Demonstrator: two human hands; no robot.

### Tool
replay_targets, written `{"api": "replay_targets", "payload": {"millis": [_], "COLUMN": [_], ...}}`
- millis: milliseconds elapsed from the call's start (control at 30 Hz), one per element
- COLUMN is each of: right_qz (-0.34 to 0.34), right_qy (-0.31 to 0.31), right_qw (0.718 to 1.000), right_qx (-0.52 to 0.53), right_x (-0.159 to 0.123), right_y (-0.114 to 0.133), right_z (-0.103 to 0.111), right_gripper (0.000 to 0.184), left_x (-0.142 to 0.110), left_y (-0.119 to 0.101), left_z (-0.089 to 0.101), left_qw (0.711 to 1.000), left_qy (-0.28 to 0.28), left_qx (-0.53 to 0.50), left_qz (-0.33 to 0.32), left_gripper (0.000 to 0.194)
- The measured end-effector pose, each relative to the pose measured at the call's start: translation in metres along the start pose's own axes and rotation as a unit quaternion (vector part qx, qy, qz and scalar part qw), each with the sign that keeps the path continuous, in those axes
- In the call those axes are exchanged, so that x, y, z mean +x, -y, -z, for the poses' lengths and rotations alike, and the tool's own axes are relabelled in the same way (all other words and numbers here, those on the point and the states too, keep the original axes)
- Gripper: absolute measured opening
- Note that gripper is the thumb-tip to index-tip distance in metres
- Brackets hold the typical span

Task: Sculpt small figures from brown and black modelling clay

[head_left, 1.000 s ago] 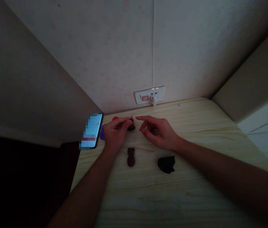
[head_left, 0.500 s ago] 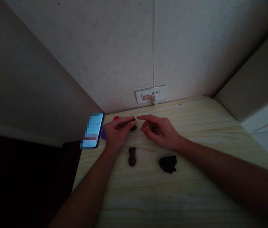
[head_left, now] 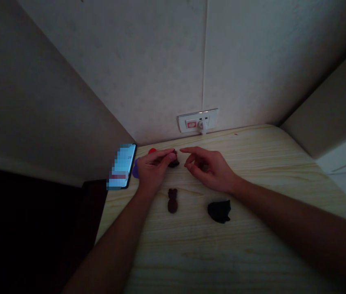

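Observation:
Between the thumb and fingers of my left hand (head_left: 154, 169) is a small dark brown lump (head_left: 174, 160) that looks like modelling clay, partly covered by the fingertips. My right hand (head_left: 208, 167) hovers just to its right, apart from the lump, with the index finger stretched out and the other fingers curled; nothing shows in it. Nearer to me, a brown figure (head_left: 172, 202) with a round body, a smaller head and two ear-like knobs lies flat. To the right of that figure sits a black lump (head_left: 219, 211) with pointed corners.
A lit phone (head_left: 122, 167) leans at the table's left edge. A purple thing (head_left: 135, 169) and a red round thing (head_left: 152, 150) are half hidden behind my left hand. On the wall behind the wooden table (head_left: 173, 253) is a socket (head_left: 197, 120) with a white plug.
The whole view has shifted slightly, moving things a little to the right. More of the brown lump shows beyond my left fingertips. The right hand keeps much the same pose.

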State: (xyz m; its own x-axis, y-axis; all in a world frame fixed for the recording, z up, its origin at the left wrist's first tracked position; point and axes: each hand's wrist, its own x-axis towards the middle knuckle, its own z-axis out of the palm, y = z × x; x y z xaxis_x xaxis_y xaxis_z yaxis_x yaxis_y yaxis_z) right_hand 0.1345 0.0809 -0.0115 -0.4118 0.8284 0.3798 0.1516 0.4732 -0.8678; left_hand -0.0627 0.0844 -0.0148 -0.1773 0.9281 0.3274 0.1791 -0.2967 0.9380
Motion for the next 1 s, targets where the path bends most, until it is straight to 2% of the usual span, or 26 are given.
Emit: {"api": "replay_targets", "payload": {"millis": [467,633,767,1000], "right_qz": [-0.003,-0.005,-0.002,-0.005], "right_qy": [0.006,0.004,0.003,0.0], "right_qw": [1.0,1.0,1.0,1.0], "right_qx": [0.003,0.009,0.007,0.005], "right_x": [-0.0006,0.0001,0.0001,0.0001], "right_y": [-0.0025,-0.0023,-0.003,-0.0025], "right_z": [0.0001,-0.0002,-0.0007,0.0002], "right_gripper": [0.045,0.044,0.044,0.043], "left_x": [-0.0004,-0.0003,-0.0001,-0.0016], "left_y": [0.0007,-0.0016,-0.0027,-0.0006], "left_z": [0.0011,-0.0011,-0.0001,0.0022], "left_qw": [1.0,0.999,0.999,0.999], "left_qy": [0.01,-0.01,0.006,0.036], "left_qx": [0.003,-0.026,-0.034,-0.027], "left_qz": [-0.016,-0.017,-0.02,-0.01], "left_gripper": [0.012,0.014,0.013,0.022]}}
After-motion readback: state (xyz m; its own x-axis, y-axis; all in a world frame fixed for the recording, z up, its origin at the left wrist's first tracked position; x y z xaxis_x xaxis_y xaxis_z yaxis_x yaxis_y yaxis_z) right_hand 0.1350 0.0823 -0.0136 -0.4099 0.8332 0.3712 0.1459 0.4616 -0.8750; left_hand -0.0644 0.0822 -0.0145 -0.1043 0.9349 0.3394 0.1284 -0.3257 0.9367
